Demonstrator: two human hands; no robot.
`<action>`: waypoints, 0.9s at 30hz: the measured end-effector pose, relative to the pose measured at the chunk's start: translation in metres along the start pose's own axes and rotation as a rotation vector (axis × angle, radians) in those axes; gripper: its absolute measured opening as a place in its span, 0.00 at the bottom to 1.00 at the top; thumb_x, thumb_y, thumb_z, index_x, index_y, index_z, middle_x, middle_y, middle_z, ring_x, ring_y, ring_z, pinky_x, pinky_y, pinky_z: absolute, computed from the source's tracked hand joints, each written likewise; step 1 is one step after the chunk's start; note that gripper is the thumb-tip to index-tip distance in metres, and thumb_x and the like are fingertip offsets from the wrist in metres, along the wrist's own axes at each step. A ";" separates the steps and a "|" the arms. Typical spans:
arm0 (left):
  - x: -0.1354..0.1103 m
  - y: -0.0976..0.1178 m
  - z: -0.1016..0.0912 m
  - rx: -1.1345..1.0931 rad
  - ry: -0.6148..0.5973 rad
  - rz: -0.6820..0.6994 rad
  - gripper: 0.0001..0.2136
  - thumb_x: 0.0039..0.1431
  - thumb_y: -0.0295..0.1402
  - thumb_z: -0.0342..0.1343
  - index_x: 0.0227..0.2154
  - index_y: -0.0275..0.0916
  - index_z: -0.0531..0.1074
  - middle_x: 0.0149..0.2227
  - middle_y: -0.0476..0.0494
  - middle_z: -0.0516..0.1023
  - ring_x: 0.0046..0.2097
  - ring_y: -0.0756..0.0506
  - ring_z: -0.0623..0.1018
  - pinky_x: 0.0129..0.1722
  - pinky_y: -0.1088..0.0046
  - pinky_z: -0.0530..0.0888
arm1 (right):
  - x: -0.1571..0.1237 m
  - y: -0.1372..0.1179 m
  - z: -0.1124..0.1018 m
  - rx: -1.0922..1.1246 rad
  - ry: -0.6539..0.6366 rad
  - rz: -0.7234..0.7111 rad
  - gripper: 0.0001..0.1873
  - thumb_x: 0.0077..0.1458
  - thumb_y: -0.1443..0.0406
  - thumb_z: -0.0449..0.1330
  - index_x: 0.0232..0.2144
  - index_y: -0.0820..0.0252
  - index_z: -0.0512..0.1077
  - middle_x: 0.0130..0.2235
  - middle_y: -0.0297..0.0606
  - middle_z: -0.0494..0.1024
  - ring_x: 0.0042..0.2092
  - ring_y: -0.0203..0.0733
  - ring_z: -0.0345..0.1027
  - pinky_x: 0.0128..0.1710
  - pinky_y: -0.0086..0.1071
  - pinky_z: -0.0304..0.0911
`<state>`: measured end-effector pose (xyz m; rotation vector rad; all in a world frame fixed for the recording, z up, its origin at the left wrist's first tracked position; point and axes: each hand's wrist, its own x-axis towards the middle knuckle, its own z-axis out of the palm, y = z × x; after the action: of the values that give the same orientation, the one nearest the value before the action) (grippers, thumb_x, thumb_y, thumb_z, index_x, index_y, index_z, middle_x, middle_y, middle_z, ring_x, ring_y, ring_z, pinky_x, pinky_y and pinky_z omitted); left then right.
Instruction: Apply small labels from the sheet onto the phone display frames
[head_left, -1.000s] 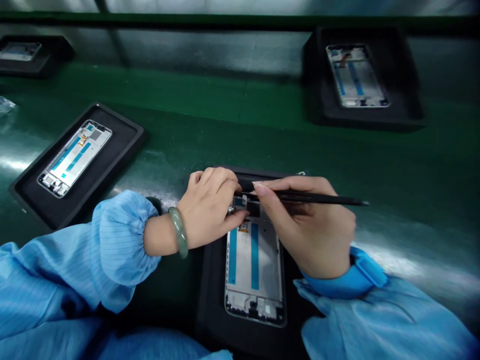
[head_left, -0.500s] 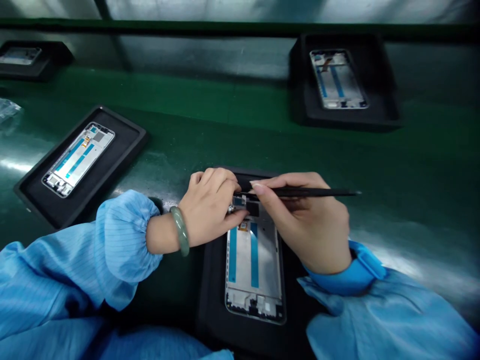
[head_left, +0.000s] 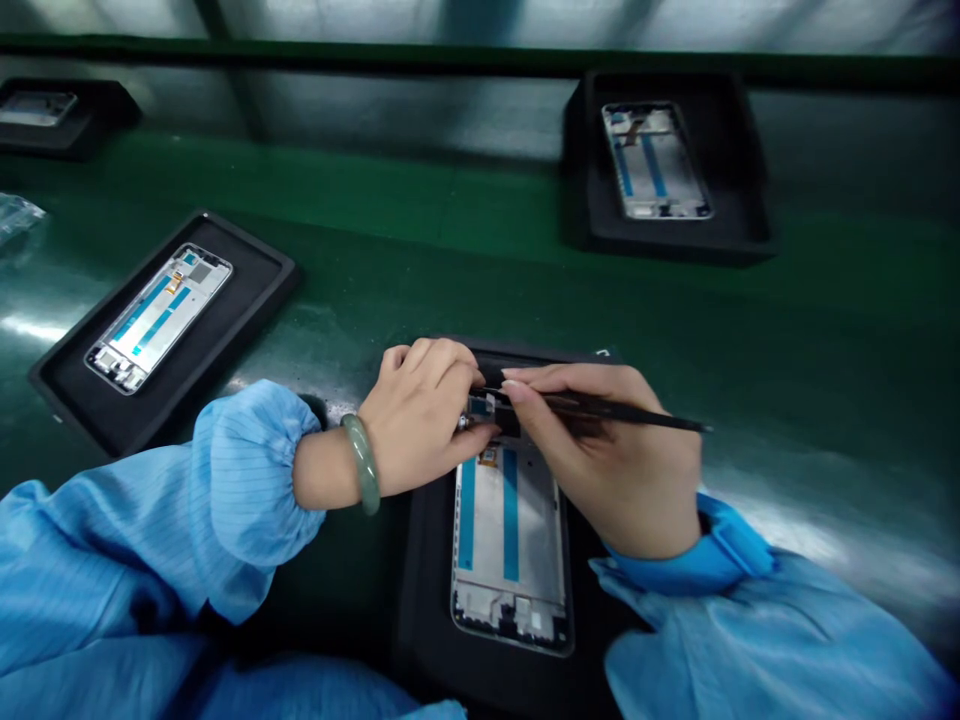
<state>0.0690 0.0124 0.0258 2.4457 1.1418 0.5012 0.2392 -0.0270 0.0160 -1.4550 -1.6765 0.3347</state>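
Observation:
A silver phone frame point(head_left: 486, 520) with blue strips lies in a black tray point(head_left: 431, 600) in front of me. My left hand point(head_left: 420, 415) grips its upper left end, with the thumb on the frame and the other fingers bent over the top. Black tweezers point(head_left: 630, 411) are pinched in my right hand point(head_left: 630, 460), their back end pointing right. Their tips are near the frame's top edge, close to my left fingertips. The hands cover much of the frame's upper end, so what the tips touch is hidden.
To the left, a second phone frame point(head_left: 161, 320) lies in a tilted black tray point(head_left: 259, 290). At the back right is another phone frame point(head_left: 656, 165) in a deeper black tray point(head_left: 735, 180). A further tray point(head_left: 112, 105) and a clear plastic bag point(head_left: 16, 215) are at far left.
The tweezers' back end has dipped, leaving them more slanted, and my right hand has dropped slightly. The back right tray has shifted left in view. My left hand keeps its hold on the phone frame.

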 end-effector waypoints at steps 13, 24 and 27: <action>0.000 0.002 -0.001 0.002 -0.028 -0.021 0.10 0.59 0.34 0.56 0.41 0.35 0.68 0.46 0.40 0.73 0.50 0.40 0.71 0.47 0.60 0.65 | 0.002 -0.001 -0.002 -0.052 -0.024 -0.018 0.06 0.56 0.62 0.63 0.37 0.52 0.71 0.37 0.33 0.81 0.39 0.41 0.77 0.38 0.36 0.74; 0.001 -0.002 0.003 0.044 -0.033 -0.027 0.13 0.58 0.35 0.58 0.42 0.35 0.67 0.48 0.39 0.72 0.52 0.39 0.70 0.49 0.58 0.66 | 0.037 -0.010 -0.007 -0.178 -0.233 -0.117 0.08 0.58 0.58 0.59 0.34 0.56 0.71 0.31 0.33 0.79 0.28 0.36 0.74 0.28 0.29 0.68; 0.000 -0.004 0.003 0.031 -0.022 -0.028 0.12 0.58 0.35 0.58 0.42 0.37 0.67 0.47 0.40 0.73 0.52 0.40 0.70 0.49 0.59 0.66 | 0.038 -0.006 -0.009 -0.173 -0.235 -0.108 0.07 0.59 0.59 0.59 0.34 0.56 0.70 0.31 0.33 0.79 0.28 0.36 0.74 0.29 0.29 0.69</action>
<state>0.0680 0.0140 0.0209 2.4517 1.1811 0.4507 0.2436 0.0026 0.0414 -1.4883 -2.0069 0.3170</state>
